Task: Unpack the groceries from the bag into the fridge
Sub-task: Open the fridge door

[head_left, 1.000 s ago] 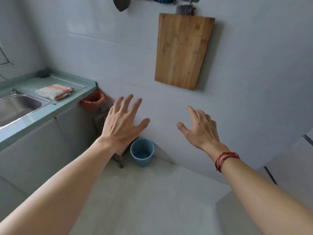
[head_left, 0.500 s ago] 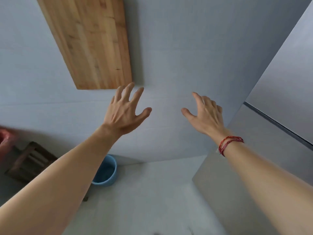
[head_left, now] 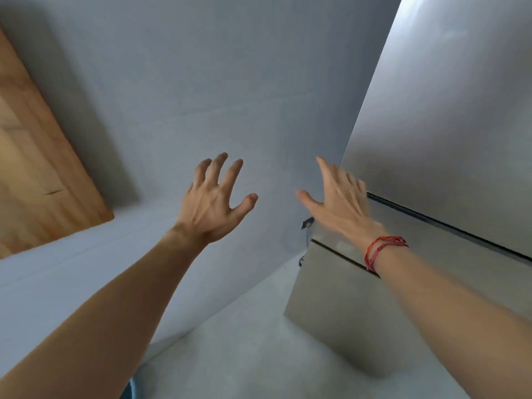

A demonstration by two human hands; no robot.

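A tall silver fridge (head_left: pixel 449 133) fills the right side, its doors closed, with dark seams between the door panels. My right hand (head_left: pixel 336 200), a red string bracelet at its wrist, is held out with fingers spread, close to the fridge's left edge; whether it touches I cannot tell. My left hand (head_left: pixel 214 200) is raised in front of the grey wall, fingers spread and holding nothing. No grocery bag is in view.
A wooden cutting board (head_left: pixel 37 174) hangs on the grey wall (head_left: pixel 216 82) at the left. A dark plug and cord (head_left: pixel 306 226) sit on the wall beside the fridge. Pale floor (head_left: pixel 244 341) lies below, with a blue bin's edge (head_left: pixel 131 391) at the bottom.
The view has swung right: the counter, sink and stool have left the frame and the fridge has come in. Both hands stay raised and spread, the right one now nearer the fridge.
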